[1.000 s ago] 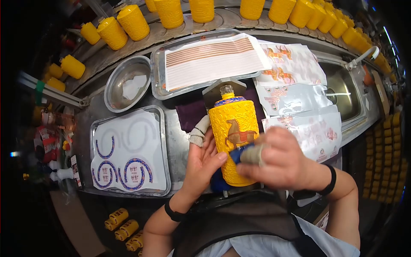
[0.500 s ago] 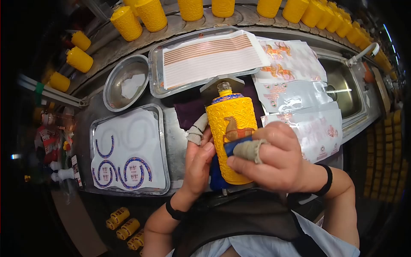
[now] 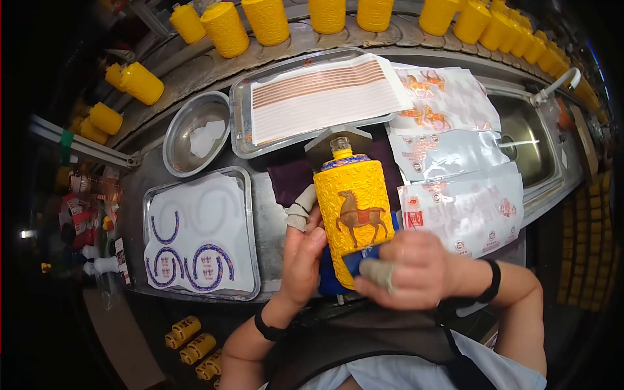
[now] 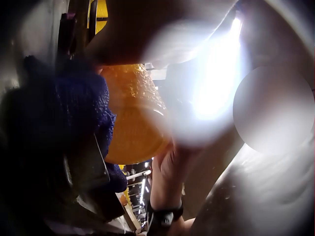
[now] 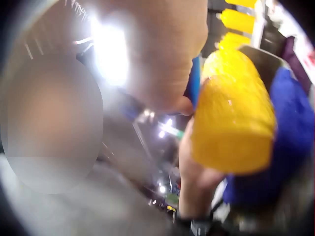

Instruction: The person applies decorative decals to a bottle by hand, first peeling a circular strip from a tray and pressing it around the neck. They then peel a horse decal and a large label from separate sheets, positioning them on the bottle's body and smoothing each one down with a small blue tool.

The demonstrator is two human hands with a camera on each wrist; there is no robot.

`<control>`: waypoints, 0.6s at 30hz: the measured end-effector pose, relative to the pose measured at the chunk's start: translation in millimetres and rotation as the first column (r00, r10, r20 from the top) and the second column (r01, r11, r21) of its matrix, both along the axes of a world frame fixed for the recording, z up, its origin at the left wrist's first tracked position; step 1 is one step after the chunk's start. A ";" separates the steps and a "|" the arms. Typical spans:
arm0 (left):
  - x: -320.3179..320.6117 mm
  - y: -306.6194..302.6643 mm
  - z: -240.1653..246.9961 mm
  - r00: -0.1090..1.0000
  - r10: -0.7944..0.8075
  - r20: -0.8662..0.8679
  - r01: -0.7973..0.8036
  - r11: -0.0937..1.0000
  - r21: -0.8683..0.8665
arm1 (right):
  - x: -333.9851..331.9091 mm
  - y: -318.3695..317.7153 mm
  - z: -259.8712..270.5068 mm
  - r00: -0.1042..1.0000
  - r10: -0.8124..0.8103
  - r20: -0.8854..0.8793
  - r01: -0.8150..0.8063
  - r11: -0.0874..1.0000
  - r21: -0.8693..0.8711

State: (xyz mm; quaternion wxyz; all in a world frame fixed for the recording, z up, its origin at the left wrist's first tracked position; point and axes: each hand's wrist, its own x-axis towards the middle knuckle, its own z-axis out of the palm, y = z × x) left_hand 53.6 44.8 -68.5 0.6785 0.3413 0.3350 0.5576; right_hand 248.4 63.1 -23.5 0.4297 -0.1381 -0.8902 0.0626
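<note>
A yellow embossed bottle (image 3: pixel 354 195) with a clear neck and a blue patterned collar leans on a support over blue cloth. A brown horse picture (image 3: pixel 359 218) shows on its front. My left hand (image 3: pixel 303 250), with covered fingertips, holds the bottle's left side. My right hand (image 3: pixel 416 270) pinches a blue flat piece (image 3: pixel 354 262) against the bottle's lower front, below the horse. The bottle's base (image 4: pixel 133 142) shows in the left wrist view; in the right wrist view the bottle (image 5: pixel 234 123) stands beside blue cloth (image 5: pixel 290 118).
Left are a tray (image 3: pixel 253 260) of curved patterned strips and a round metal bowl (image 3: pixel 177 146). A tray (image 3: pixel 240 123) with striped sheets lies behind the bottle. Printed sheets (image 3: pixel 448 156) and a sink (image 3: pixel 543 149) are on the right. Yellow bottles (image 3: pixel 270 23) line the back.
The right hand and blue piece have moved down the bottle's front, uncovering the whole horse picture. The left hand stays at the bottle's side. Bottles at the back have shifted along the line.
</note>
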 end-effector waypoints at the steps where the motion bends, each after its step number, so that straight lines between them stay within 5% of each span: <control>1: 1.4 0.2 3.0 1.000 0.006 -0.002 -0.006 1.000 -0.003 | 0.7 -6.0 6.2 1.000 0.001 0.009 0.000 0.997 -0.079; 4: 7.9 -2.6 4.2 0.999 0.013 -0.035 -0.014 0.999 -0.032 | -1.6 -0.4 26.2 0.976 -0.213 -0.030 0.169 0.846 -0.506; 6: 10.7 -4.3 9.8 0.999 0.010 -0.046 -0.013 0.997 -0.070 | -10.3 19.7 17.8 0.927 -0.347 -0.140 0.214 0.799 -0.561; 10: 12.8 -3.0 4.1 0.988 0.039 -0.147 -0.041 0.999 -0.012 | 14.8 7.9 -19.8 0.722 -0.685 -0.100 0.186 0.331 -0.925; 12: 14.2 -2.7 6.8 0.992 0.065 -0.111 -0.071 0.997 -0.043 | 32.9 9.0 -26.4 0.733 -0.677 0.062 0.217 0.146 -0.965; 15: 14.8 -2.2 9.4 0.987 0.064 -0.145 -0.072 0.996 -0.054 | 11.8 5.8 1.5 0.636 -0.727 -0.259 -0.077 0.274 -0.959; 18: 13.9 -2.9 10.3 0.988 0.051 -0.145 -0.062 0.995 -0.073 | 4.6 5.0 -12.2 0.807 -0.554 -0.205 0.081 0.448 -0.890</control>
